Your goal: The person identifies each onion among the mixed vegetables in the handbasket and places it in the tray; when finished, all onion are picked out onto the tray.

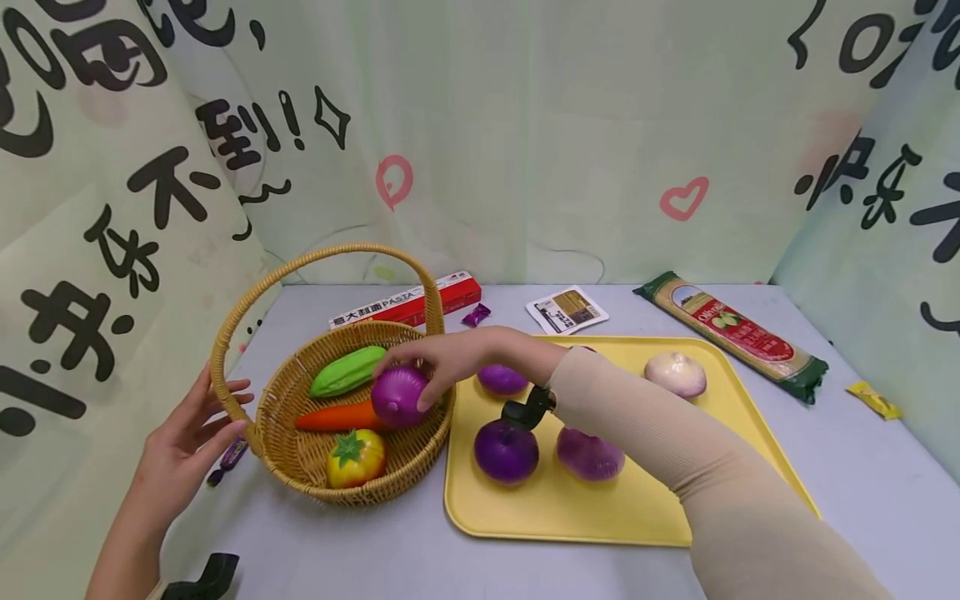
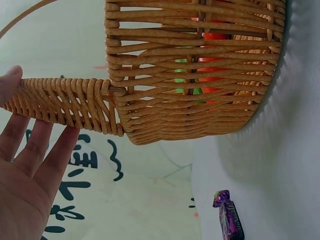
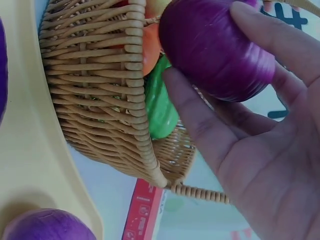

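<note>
My right hand (image 1: 468, 360) holds a purple onion (image 1: 399, 398) between thumb and fingers over the wicker basket (image 1: 296, 467). In the right wrist view the onion (image 3: 215, 50) is above the basket's rim. Inside the basket lie a green ridged vegetable (image 1: 348, 372), a carrot (image 1: 337, 417) and a yellow-red tomato (image 1: 356, 458). My left hand (image 1: 180, 446) grips the foot of the basket's handle (image 2: 65, 100), thumb on one side and fingers on the other.
A yellow tray (image 1: 570, 525) at the right bears several purple vegetables (image 1: 506, 452) and a whitish bulb (image 1: 675, 375). Behind are a red pasta box (image 1: 450, 298), a sachet (image 1: 567, 310) and a pasta bag (image 1: 738, 333). Wrapped candies (image 1: 873, 400) lie around the table.
</note>
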Demonstrator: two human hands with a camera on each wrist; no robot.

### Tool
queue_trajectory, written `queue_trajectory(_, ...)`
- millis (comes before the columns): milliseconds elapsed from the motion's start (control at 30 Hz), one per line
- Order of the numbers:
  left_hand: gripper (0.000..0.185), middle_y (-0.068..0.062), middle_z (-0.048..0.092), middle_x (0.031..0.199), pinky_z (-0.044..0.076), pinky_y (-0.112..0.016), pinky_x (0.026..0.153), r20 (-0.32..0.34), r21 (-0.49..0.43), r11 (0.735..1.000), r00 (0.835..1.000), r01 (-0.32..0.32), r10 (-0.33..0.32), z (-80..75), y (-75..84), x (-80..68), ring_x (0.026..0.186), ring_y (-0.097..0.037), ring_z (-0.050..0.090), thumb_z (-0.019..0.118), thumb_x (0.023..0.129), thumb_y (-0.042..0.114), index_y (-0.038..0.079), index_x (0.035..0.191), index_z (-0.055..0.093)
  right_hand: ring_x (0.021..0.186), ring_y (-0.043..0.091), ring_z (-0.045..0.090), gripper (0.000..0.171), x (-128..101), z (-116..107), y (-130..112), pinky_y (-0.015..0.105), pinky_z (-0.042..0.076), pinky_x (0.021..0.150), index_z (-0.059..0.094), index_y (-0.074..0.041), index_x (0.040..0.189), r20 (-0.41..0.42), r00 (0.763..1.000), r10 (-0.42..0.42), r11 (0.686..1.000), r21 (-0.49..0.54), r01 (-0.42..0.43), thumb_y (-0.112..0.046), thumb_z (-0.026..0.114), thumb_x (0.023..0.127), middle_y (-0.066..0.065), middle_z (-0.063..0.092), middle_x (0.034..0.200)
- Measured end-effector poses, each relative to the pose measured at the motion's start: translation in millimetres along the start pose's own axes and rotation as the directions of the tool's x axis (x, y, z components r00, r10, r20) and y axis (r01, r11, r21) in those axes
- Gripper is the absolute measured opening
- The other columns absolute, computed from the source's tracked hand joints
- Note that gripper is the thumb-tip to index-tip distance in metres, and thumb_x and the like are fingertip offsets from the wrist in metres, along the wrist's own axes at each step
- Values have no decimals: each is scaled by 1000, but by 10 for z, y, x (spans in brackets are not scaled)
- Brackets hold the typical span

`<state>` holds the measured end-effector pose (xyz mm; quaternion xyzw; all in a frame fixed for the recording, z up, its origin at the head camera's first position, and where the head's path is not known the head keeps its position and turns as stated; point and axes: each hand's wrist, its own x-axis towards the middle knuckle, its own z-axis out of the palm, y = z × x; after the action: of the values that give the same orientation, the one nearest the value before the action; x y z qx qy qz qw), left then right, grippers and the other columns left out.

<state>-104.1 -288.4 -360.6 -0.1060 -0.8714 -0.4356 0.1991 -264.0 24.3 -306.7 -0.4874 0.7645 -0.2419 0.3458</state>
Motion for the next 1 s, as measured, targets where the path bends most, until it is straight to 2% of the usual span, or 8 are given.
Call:
queue_trajectory(300, 85, 33, 50, 120, 44, 0, 80, -5, 7, 1000, 1000, 19, -19, 5, -14, -9, 106, 17, 52, 62, 84, -7, 24, 151, 20, 123, 12, 48, 61, -191, -34, 71, 28, 44, 102, 42, -28, 138, -97, 995, -20, 985, 166, 36, -22, 70, 84, -6, 44, 138)
queue_trajectory(533, 84, 34, 49, 118, 43, 1, 80, -10, 18, 1000, 1000, 24, -24, 12, 6, -14, 105, 18, 51, 62, 84, -6, 24, 151, 20, 128, 12, 44, 62, -400, -50, 92, 32, 41, 106, 41, -32, 138, -160, 987, 6, 979, 202, 27, -26, 70, 84, -11, 40, 142)
queue_trajectory(800, 85, 34, 49, 120, 43, 1, 81, -12, 17, 1000, 1000, 2, -2, 8, 1, -6, 105, 18, 52, 62, 84, -8, 22, 151, 20, 125, 16, 50, 66, -576, -31, 133, 32, 45, 102, 39, -33, 140, -217, 974, 71, 969, 247, -15, -24, 72, 84, -3, 38, 144)
queue_trajectory(900, 85, 34, 49, 120, 43, 1, 81, -10, 14, 1000, 1000, 12, -12, 10, -2, -6, 105, 18, 52, 62, 84, -7, 23, 151, 20, 125, 20, 50, 66, -624, -16, 150, 33, 46, 101, 38, -29, 142, -229, 971, 62, 964, 264, 1, -22, 70, 85, -1, 37, 145)
queue_trajectory(1000, 84, 35, 49, 119, 43, 1, 80, -10, 13, 999, 1000, 29, -29, 13, 1, -5, 105, 18, 51, 62, 85, -6, 25, 151, 20, 126, 24, 51, 66, -696, 2, 165, 35, 47, 100, 37, -28, 142, -245, 965, 91, 951, 310, -11, -20, 70, 85, 2, 41, 142)
